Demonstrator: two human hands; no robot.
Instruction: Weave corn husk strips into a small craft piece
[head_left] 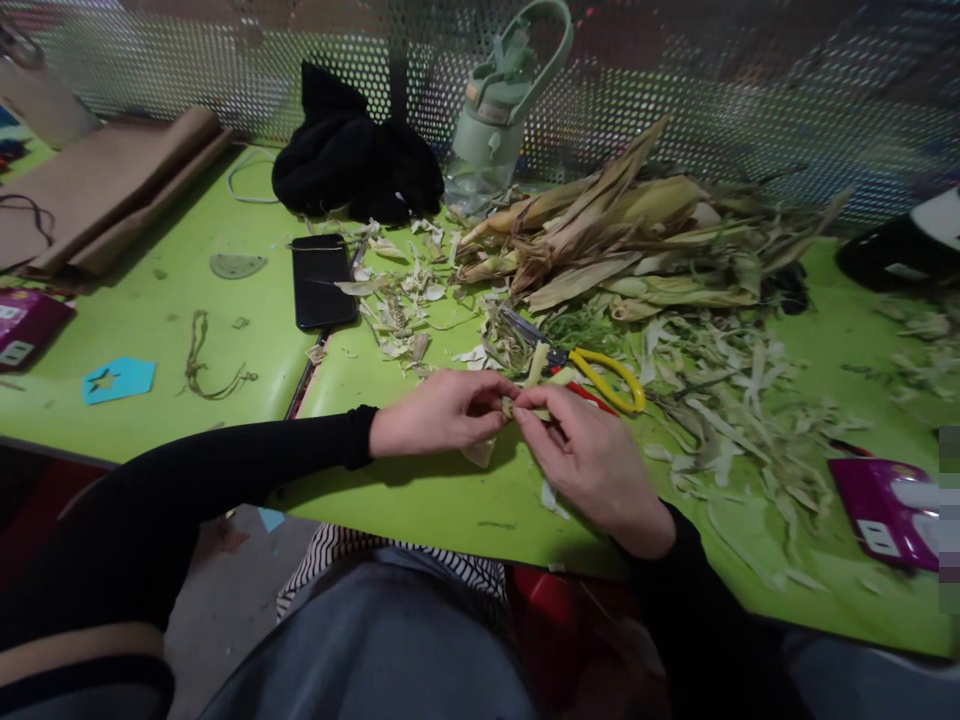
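Note:
Both hands meet over the near part of the green table, fingertips pinched together. My left hand [442, 412] is closed on a small pale-green strip of corn husk [508, 408], mostly hidden by the fingers. Thumb and index finger of my right hand [589, 450] pinch the same strip from the other side. A pale husk piece [478, 455] shows under the left fingers. Just beyond the right hand lie scissors [607, 378] with yellow and red handles, their blades pointing away to the left among husk scraps.
Behind the scissors rises a heap of dried corn husks [600, 230], with shredded husk strips [750, 400] to the right. A phone [324, 283], black cloth [356, 160], green water bottle [487, 130], twisted cord [196, 360], blue paper [120, 380] and purple packet [885, 510] lie around.

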